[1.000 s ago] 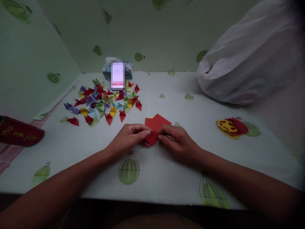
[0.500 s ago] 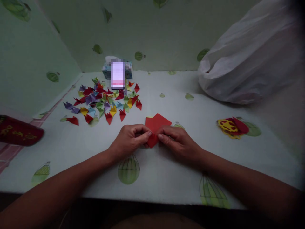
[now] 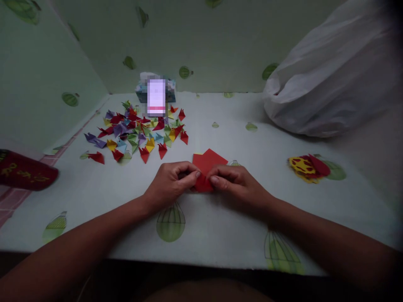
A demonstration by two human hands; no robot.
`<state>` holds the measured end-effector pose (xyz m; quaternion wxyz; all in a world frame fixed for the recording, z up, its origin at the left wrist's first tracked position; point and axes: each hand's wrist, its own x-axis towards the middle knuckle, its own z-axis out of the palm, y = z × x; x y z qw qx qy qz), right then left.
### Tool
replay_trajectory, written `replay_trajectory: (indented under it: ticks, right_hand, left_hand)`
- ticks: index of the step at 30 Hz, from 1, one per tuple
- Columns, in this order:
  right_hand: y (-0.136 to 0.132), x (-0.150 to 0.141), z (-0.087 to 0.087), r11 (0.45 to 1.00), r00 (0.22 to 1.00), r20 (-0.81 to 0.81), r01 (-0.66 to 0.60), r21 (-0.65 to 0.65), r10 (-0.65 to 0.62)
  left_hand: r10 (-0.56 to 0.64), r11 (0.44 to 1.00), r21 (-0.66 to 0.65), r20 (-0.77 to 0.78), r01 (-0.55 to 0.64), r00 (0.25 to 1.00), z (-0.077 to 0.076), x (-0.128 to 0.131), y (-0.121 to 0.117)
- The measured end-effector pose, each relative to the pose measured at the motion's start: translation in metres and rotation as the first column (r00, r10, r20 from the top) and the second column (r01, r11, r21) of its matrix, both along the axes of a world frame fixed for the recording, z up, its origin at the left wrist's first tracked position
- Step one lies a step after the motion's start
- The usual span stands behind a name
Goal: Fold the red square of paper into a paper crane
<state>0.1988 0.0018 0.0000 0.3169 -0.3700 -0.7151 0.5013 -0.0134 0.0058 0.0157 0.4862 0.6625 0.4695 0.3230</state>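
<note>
White tabletop [image 3: 217, 235] against green walls [image 3: 220, 50]

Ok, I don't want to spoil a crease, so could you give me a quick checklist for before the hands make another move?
1. Left grip on the red paper: ok, fingertips at its left side.
2. Right grip on it too: ok, fingertips at its right side.
3. Held paper separate from the red sheet behind: cannot tell, the view runs them together.
4. Creases aligned: cannot tell, too dark and small.
5. Folded paper pile out of the way: ok, apart from both hands.
6. White bag out of the way: ok, far right.
</note>
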Motion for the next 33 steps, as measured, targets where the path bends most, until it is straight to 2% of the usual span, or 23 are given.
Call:
replay_trajectory:
  ticks: [8, 11, 16, 19, 33]
  right_hand:
    - [0.0015, -0.0014, -0.0018, 0.995, 1.000, 0.011, 0.020, 0.096, -0.022]
    - [0.0003, -0.0021, -0.0013, 0.998, 0.999, 0.033, 0.040, 0.057, -0.042]
    - [-0.0018, -0.0036, 0.0008, 0.992, 0.998, 0.038, 0.060, -0.115, -0.056]
    - [-0.0020, -0.0044, 0.0010, 0.982, 0.997, 0.033, 0.074, -0.173, -0.069]
    - [-0.0024, -0.0059, 0.0014, 0.979, 0.995, 0.062, 0.089, -0.185, -0.078]
  left_hand:
    - [-0.024, 1.000, 0.001, 0.027, 0.024, 0.999, -0.0035, 0.0002, -0.0020]
    - [-0.041, 0.999, 0.017, 0.011, 0.040, 0.999, -0.0040, 0.0011, -0.0032]
    - [-0.062, 0.997, 0.034, -0.047, 0.063, 0.997, -0.0040, 0.0017, -0.0039]
    - [-0.068, 0.998, 0.015, -0.050, 0.069, 0.996, -0.0046, 0.0019, -0.0039]
    - [-0.097, 0.994, 0.034, -0.076, 0.100, 0.992, -0.0043, 0.0031, -0.0033]
